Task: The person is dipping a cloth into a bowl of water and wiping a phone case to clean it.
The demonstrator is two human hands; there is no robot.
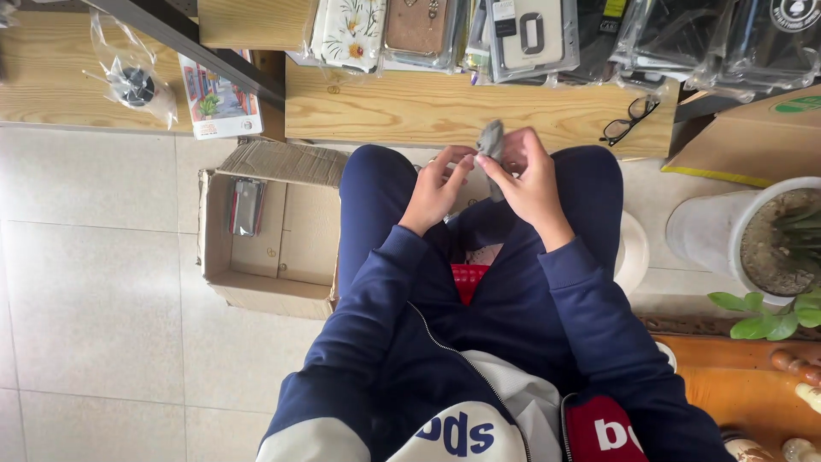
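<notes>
both hands meet above the person's lap, between the knees of the dark blue trousers (376, 205). left hand (438, 190) and right hand (528, 181) are each closed on the same small grey object (492, 147), which sits between them, pinched at its lower part by the fingertips. what kind of thing it is cannot be told; it looks thin and soft. its long axis runs nearly upright in the view, the free end pointing away from the body toward the wooden shelf (445, 109), tilted slightly to the left. left of the left knee an open cardboard box (282, 287) stands on the tiled floor (94, 282), with a flat packaged item (246, 207) inside. black glasses (629, 120) lie on the shelf, beyond the right hand.
</notes>
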